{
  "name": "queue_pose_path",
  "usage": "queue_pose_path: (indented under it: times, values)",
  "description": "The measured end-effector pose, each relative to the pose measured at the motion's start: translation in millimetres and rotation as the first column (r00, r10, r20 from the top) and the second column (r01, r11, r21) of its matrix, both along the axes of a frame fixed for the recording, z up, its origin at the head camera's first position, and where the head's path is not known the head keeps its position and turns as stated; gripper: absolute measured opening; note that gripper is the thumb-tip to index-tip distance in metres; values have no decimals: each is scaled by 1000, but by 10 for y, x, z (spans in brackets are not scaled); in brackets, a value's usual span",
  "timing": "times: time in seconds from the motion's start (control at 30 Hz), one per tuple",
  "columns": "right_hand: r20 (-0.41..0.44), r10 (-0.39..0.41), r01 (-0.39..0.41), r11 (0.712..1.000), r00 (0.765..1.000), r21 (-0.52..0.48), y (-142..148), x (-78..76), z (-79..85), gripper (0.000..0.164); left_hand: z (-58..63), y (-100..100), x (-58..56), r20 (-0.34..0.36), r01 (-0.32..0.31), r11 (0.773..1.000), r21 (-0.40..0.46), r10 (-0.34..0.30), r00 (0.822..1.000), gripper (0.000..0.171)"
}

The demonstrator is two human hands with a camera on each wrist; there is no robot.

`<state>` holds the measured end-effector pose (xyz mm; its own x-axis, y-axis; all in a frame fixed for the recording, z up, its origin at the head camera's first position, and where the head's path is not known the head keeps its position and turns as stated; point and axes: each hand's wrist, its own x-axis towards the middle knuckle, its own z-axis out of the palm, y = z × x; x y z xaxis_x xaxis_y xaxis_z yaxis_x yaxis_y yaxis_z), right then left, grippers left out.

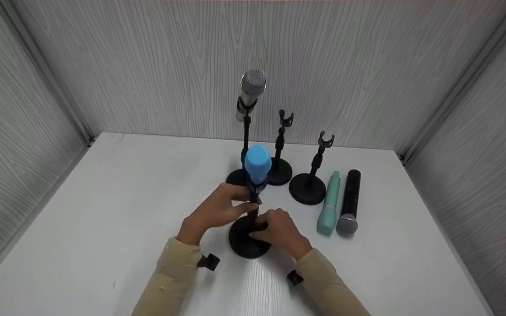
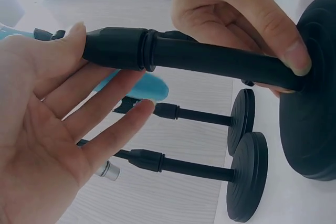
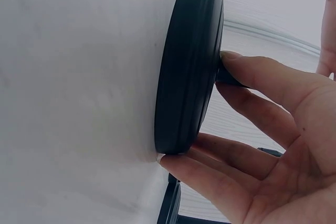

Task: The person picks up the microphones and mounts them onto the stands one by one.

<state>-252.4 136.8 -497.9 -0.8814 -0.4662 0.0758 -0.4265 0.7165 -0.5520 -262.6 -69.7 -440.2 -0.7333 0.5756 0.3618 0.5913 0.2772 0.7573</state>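
A black desktop microphone stand [image 1: 246, 242] stands upright near the table's middle, with a blue microphone [image 1: 258, 161] in its clip. My left hand [image 1: 223, 208] pinches the stand's upper part; in the left wrist view the thumb and fingertips lie about the thick black collar [image 2: 116, 48], other fingers spread. Low on the pole, just above the round base, my right hand [image 1: 281, 232] pinches with thumb and forefinger. In the right wrist view its lower fingers touch the rim of the base [image 3: 184, 77].
Behind stands another stand holding a silver microphone [image 1: 253, 83]. Two more stands, one at the back [image 1: 280, 171] and one further right [image 1: 307, 188], have bare clips. A mint-green microphone [image 1: 330, 206] and a black microphone [image 1: 350, 197] lie at the right. Wood-grain panels [image 1: 169, 66] surround the table.
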Motion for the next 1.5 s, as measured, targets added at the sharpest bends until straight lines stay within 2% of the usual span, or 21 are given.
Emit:
queue_pose_path:
  times: [0.3, 0.5, 0.67, 0.83, 1.17, 1.5]
  values:
    - [-11, 12, -12, 1000, 1000, -19, -5, 8, 13, 12, 88, 54, 65, 13, -88, 990, 111, 87, 996, 10]
    - [14, 7, -7, 1000, 1000, -8, -4, 11, -1, 11, 108, 92, 90, -24, -104, 984, 147, 109, 994, 9]
    - [1, 18, -18, 1000, 1000, -14, 4, 0, -20, 11, 159, 127, 123, -58, -121, 976, 181, 133, 989, 11]
    - [-4, 15, -15, 1000, 1000, -13, 11, -7, -23, 16, 192, 161, 137, -91, -140, 974, 180, 158, 983, 11]
    - [16, 10, -9, 999, 1000, -38, -6, 27, -25, 12, 207, 154, 165, -104, -137, 968, 210, 162, 981, 10]
    - [-4, -1, 1, 1000, 1000, -25, -20, 6, -5, 9, 351, 149, 159, -84, -128, 967, 219, 150, 985, 9]
